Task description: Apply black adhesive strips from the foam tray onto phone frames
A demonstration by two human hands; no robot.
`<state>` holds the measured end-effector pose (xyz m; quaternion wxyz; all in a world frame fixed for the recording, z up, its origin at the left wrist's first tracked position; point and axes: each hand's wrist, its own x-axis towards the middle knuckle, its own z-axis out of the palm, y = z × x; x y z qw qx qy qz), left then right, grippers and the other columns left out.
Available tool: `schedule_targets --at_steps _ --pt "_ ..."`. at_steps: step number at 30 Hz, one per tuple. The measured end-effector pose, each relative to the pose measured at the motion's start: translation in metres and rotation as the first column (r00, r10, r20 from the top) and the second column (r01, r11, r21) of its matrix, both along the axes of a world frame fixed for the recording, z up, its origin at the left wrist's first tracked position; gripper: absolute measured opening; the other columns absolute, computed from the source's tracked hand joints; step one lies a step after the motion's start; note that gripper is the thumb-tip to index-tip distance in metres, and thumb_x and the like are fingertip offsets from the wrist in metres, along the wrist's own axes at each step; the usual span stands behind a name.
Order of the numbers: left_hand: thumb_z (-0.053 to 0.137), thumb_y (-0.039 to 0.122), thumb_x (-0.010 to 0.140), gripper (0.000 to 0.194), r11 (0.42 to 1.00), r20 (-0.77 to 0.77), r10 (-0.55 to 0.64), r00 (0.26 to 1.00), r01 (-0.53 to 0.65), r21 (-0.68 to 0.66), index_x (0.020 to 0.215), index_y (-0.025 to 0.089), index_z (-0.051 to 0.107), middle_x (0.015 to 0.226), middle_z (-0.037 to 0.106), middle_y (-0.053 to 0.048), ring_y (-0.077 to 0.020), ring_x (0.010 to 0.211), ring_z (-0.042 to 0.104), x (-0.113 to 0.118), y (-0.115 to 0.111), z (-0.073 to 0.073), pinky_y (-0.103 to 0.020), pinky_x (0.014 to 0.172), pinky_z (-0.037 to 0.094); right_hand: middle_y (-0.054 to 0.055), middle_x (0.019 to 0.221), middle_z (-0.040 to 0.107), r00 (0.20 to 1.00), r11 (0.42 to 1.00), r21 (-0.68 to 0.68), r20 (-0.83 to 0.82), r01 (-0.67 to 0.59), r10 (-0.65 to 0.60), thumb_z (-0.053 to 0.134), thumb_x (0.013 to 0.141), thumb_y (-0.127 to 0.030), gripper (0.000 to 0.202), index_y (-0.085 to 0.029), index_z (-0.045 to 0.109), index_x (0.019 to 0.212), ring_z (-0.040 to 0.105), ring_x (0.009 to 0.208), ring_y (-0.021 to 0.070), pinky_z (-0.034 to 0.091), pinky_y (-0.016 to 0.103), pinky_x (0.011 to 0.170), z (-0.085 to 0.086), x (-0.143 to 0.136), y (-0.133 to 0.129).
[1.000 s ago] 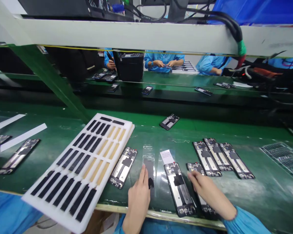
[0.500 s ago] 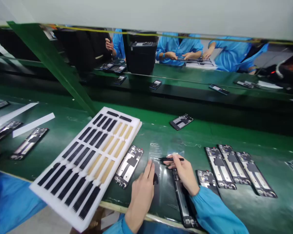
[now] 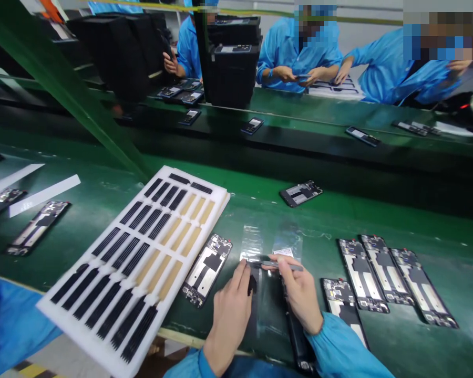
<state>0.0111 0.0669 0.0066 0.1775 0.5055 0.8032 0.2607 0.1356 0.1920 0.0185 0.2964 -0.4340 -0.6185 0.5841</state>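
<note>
My left hand [image 3: 230, 310] lies flat on a clear plastic sheet [image 3: 252, 247] on the green belt, its fingertips pressing the sheet near a small black part [image 3: 253, 285]. My right hand [image 3: 297, 291] grips grey tweezers [image 3: 276, 265] whose tip points left onto the same sheet, just beyond the left fingertips. A second clear sheet [image 3: 287, 244] with a small white label lies beside it. One phone frame [image 3: 208, 269] rests left of my left hand. Another phone frame [image 3: 297, 341] is partly hidden under my right wrist.
A white foam tray [image 3: 102, 325] with several black and tan strips lies at the left. Three phone frames [image 3: 386, 270] sit in a row at the right, one more [image 3: 301, 192] farther back. Other people in blue coats work across the far belt [image 3: 319, 123]. A green strut [image 3: 63, 89] crosses the left.
My right hand left the phone frames at the right, picked up the tweezers and brought them over to the clear sheet. My left hand stayed on the sheet. The view tilted upward.
</note>
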Motion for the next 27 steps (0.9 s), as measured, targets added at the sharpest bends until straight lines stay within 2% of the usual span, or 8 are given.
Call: schedule_targets --at_steps 2,3,5,7,9,11,14,27 --pt "0.053 0.024 0.096 0.032 0.973 0.384 0.136 0.913 -0.196 0.123 0.126 0.021 0.061 0.126 0.068 -0.011 -0.0212 0.090 0.071 0.001 0.002 0.006 -0.028 0.069 0.058 0.009 0.106 0.078 0.998 0.999 -0.017 -0.052 0.035 -0.036 0.058 0.096 -0.049 0.033 -0.022 0.077 0.103 0.075 0.096 0.0241 0.059 0.032 0.085 0.010 0.008 -0.005" --pt "0.053 0.034 0.097 0.029 0.948 0.588 0.170 0.791 -0.295 0.123 0.121 0.021 0.062 0.114 0.072 -0.010 -0.0169 0.073 0.070 0.002 0.003 0.010 -0.025 0.058 0.055 0.008 0.105 0.078 0.997 0.999 -0.025 -0.069 0.037 -0.039 0.060 0.096 -0.047 0.031 -0.023 0.077 0.104 0.075 0.095 0.0235 0.059 0.030 0.085 0.015 0.012 -0.008" --pt "0.047 0.050 0.099 0.038 0.905 0.883 0.165 0.439 -0.424 0.042 0.113 0.018 0.062 0.091 0.072 -0.007 -0.0078 0.043 0.052 0.005 0.007 0.019 -0.019 0.037 0.038 0.008 0.104 0.078 0.995 0.998 -0.063 -0.096 0.016 -0.022 0.062 0.095 -0.046 0.028 -0.024 0.078 0.103 0.076 0.091 0.0229 0.061 0.030 0.083 0.023 0.016 -0.013" --pt "0.042 0.057 0.099 0.048 0.881 0.988 0.097 0.124 -0.473 -0.027 0.109 0.015 0.062 0.076 0.067 -0.003 -0.0036 0.035 0.039 0.007 0.012 0.028 -0.017 0.033 0.025 0.009 0.103 0.078 0.992 0.992 -0.125 -0.128 -0.012 -0.004 0.063 0.094 -0.046 0.029 -0.023 0.078 0.102 0.077 0.085 0.0229 0.063 0.031 0.081 0.028 0.016 -0.017" --pt "0.045 0.058 0.098 0.050 0.870 0.999 0.028 -0.040 -0.491 -0.044 0.105 0.012 0.063 0.071 0.064 -0.002 -0.0030 0.036 0.039 0.009 0.016 0.035 -0.016 0.034 0.025 0.009 0.103 0.078 0.986 0.984 -0.176 -0.165 -0.023 -0.007 0.064 0.094 -0.047 0.030 -0.022 0.078 0.102 0.078 0.084 0.0235 0.064 0.034 0.081 0.030 0.014 -0.020" --pt "0.050 0.057 0.096 0.048 0.868 0.995 -0.015 -0.095 -0.495 -0.034 0.101 0.011 0.064 0.071 0.064 -0.002 -0.0032 0.036 0.041 0.010 0.018 0.039 -0.016 0.034 0.025 0.010 0.105 0.077 0.982 0.980 -0.200 -0.186 -0.022 -0.016 0.064 0.093 -0.047 0.030 -0.021 0.078 0.102 0.078 0.085 0.0248 0.065 0.037 0.082 0.031 0.013 -0.022" --pt "0.052 0.056 0.095 0.047 0.863 0.994 -0.034 -0.107 -0.505 -0.025 0.099 0.011 0.064 0.072 0.065 -0.003 -0.0041 0.036 0.043 0.012 0.018 0.042 -0.016 0.032 0.026 0.012 0.106 0.077 0.978 0.974 -0.226 -0.205 -0.026 -0.022 0.065 0.092 -0.048 0.031 -0.021 0.077 0.103 0.078 0.085 0.0266 0.065 0.040 0.082 0.030 0.013 -0.024" --pt "0.050 0.058 0.096 0.050 0.860 1.000 -0.014 -0.021 -0.510 0.001 0.099 0.011 0.063 0.074 0.067 -0.005 -0.0043 0.038 0.046 0.016 0.013 0.050 -0.016 0.033 0.030 0.011 0.101 0.078 0.981 0.990 -0.138 -0.193 0.006 -0.033 0.067 0.091 -0.049 0.030 -0.022 0.079 0.095 0.078 0.083 0.0257 0.065 0.038 0.081 0.037 0.013 -0.029"
